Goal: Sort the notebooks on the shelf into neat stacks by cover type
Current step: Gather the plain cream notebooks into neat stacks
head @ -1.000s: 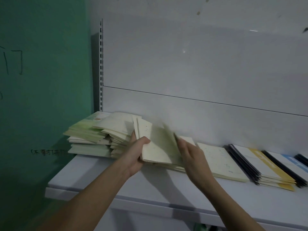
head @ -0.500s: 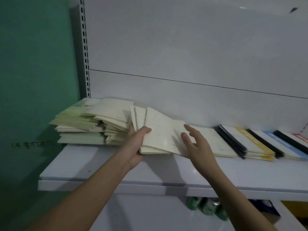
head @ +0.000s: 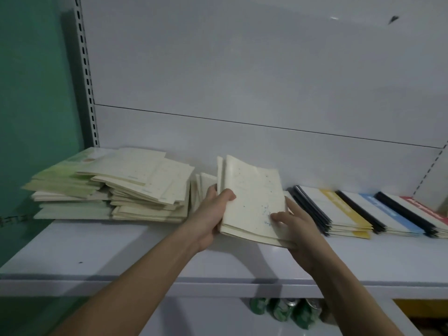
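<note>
Both hands are gripping a thin bundle of cream paper-covered notebooks (head: 252,202) — left hand (head: 211,214) clamping its left edge, right hand (head: 294,225) closed on its lower right corner. Its long axis is running toward the back wall; the untidy cream-and-green heap (head: 109,187) is lying left of it — nearer the left hand.

No legible text (blue scribbles on cream notebook (head: 252,202) unreadable).

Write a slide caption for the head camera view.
Both hands, left and right, grip cream notebooks above the shelf.
</note>
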Motion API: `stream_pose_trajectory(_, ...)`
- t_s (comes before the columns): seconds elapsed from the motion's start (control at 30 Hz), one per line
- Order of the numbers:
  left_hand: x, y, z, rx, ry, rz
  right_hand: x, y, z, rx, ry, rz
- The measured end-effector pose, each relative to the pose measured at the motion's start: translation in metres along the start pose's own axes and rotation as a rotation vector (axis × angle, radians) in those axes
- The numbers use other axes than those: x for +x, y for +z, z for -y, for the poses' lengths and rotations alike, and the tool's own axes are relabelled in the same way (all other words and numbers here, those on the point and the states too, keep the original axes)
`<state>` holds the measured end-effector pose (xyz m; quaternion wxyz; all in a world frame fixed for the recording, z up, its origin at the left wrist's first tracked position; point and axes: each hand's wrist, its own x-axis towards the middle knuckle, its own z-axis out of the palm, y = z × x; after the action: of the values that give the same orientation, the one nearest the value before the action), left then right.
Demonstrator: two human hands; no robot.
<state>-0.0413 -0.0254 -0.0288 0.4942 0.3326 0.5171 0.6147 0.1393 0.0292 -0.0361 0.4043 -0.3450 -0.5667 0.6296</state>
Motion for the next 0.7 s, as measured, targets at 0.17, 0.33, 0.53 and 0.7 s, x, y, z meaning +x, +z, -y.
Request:
stream_pose_trajectory(0.17, 0.018, 0.059, 0.025, 0.177, -0.003, 0.008, 0.017, -0.065, -0.001, -0.097, -0.019, -0.229)
stream_pose_trajectory(0.33, 0.03, 0.116, 0.056, 0.344, 0.057, -0.01, 0.044, -0.118, 0.002, -0.2, -0.012, -0.237)
stream_pose_trajectory(0.53, 0.058, 0.142, 0.061, 0.468, 0.06, -0.119, 0.092, -0.139, 0.004, -0.544, 0.018, -0.106)
stream_pose_trajectory(0.7, 0.071, 0.15, 0.072, 0.754, -0.026, -0.16, 0.123, -0.139, -0.003, -0.908, -0.058, -0.024)
